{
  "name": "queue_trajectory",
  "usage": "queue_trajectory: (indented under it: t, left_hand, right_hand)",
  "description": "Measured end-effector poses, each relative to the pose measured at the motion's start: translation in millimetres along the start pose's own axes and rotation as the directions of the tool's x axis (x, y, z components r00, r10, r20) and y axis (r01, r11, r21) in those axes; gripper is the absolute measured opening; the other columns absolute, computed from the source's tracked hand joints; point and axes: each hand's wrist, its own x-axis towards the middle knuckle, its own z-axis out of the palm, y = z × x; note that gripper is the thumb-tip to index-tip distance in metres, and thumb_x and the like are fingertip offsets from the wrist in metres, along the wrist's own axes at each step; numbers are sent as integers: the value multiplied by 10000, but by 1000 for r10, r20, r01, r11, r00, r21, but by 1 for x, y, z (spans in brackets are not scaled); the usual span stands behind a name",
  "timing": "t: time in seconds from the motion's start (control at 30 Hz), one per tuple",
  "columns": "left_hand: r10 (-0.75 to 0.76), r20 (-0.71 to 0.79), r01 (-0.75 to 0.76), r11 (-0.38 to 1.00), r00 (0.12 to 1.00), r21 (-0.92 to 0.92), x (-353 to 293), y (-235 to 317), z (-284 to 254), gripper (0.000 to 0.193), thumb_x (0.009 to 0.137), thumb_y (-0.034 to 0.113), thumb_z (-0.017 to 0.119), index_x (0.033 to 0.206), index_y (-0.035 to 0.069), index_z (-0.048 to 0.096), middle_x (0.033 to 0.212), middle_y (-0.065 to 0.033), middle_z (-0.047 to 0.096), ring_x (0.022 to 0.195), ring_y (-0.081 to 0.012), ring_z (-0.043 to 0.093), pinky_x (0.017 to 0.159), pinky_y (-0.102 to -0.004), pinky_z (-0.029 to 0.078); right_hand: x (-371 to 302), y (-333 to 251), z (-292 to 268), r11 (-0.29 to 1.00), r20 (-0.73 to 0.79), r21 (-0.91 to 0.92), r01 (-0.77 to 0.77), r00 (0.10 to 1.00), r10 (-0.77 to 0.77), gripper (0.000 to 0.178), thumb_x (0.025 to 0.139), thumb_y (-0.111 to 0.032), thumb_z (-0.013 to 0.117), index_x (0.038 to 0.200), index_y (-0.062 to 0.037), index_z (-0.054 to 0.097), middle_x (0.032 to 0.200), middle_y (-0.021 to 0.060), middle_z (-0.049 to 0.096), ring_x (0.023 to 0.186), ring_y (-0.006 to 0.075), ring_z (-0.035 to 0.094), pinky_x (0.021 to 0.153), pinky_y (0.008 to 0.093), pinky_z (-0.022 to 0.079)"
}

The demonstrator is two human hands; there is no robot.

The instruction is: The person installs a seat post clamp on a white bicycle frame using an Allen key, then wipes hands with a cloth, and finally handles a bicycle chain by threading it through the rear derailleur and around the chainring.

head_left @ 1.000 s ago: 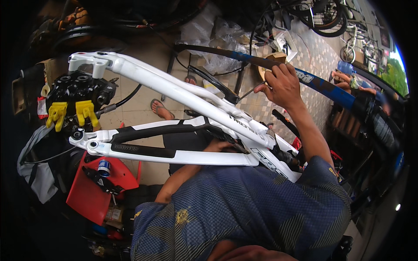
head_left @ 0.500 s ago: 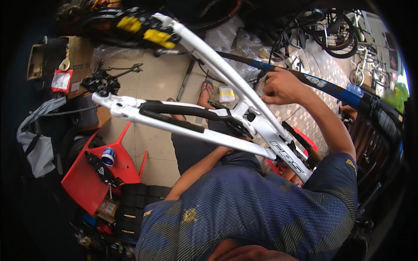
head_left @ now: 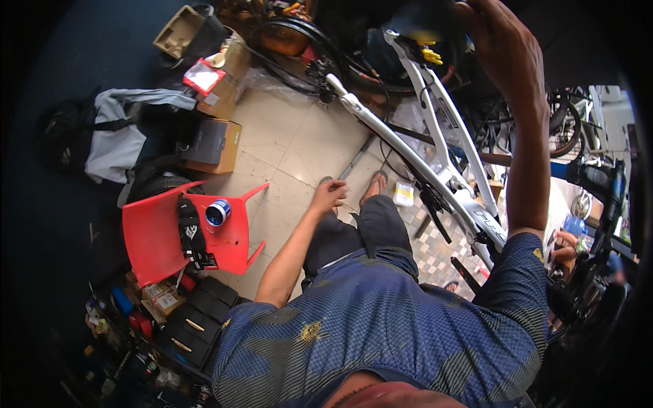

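A white bicycle frame (head_left: 449,173) slants across the right half of the view, beyond my right arm. My right hand (head_left: 507,41) is raised high at the upper edge, near the frame's far end and beside a blurred dark shape (head_left: 425,20). Its fingertips are cut off or blurred, so any grip is hidden. Low over my lap, my left hand (head_left: 328,196) hangs in the air with loosely bent fingers apart and nothing visible in them. A red plastic chair (head_left: 149,238) stands to its left, bearing a blue tub (head_left: 218,213) and a black strap-like item (head_left: 192,234).
Cardboard boxes (head_left: 216,146) and a grey-white bag (head_left: 115,146) stand at the left. A yellow-and-white packet (head_left: 404,194) lies on the floor by my feet. At the right, another person's hand (head_left: 566,248) shows near blue-and-black bicycle parts (head_left: 598,177). Bicycles stand farther back.
The white frame has shifted right and away from my lap. My right hand has left the dark bicycle tube and risen to the upper edge. My left hand has come out from beneath the frame.
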Motion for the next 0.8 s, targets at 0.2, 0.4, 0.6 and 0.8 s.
queue_trajectory:
  t: [0.2, 0.4, 0.6, 0.8]
  left_hand:
    - [111, -427, -57, 989, 898, 139, -71, -23, -122, 169, 890, 185, 754, 913, 36, 680, 905, -58, 681, 830, -140, 657, 695, -321, 580]
    - [104, -611, -90, 995, 785, 53, -152, -109, -140, 334, 936, 363, 679, 868, 50, 770, 794, -45, 711, 666, -135, 628, 622, -313, 545]
    - [73, -763, -175, 983, 643, -53, -220, -188, -72, 727, 1014, 571, 412, 689, 31, 774, 804, -56, 746, 608, -174, 628, 601, -325, 530]
    - [-215, -762, -52, 949, 611, -310, -300, -283, -11, 763, 1005, 586, 319, 708, 62, 787, 859, -67, 770, 815, -242, 681, 802, -324, 551]
  right_hand:
    - [-36, -68, -29, 796, 91, 602, -62, 996, 9, 106, 979, -107, 626, 1047, -29, 649, 821, 108, 650, 681, 206, 609, 642, 309, 477]
    - [-147, -159, 5, 566, 417, 773, -285, 902, -116, 168, 927, -32, 653, 1093, -11, 631, 801, 107, 617, 660, 171, 560, 627, 301, 452]
    - [-254, -224, 33, 554, 567, 792, -256, 646, -512, 252, 892, -37, 656, 1142, -30, 637, 962, 177, 660, 746, 321, 650, 684, 380, 519]
    - [-312, -274, 34, 518, 530, 841, -159, 441, -725, 224, 907, -84, 633, 1128, -70, 669, 960, 173, 646, 777, 342, 655, 698, 419, 515]
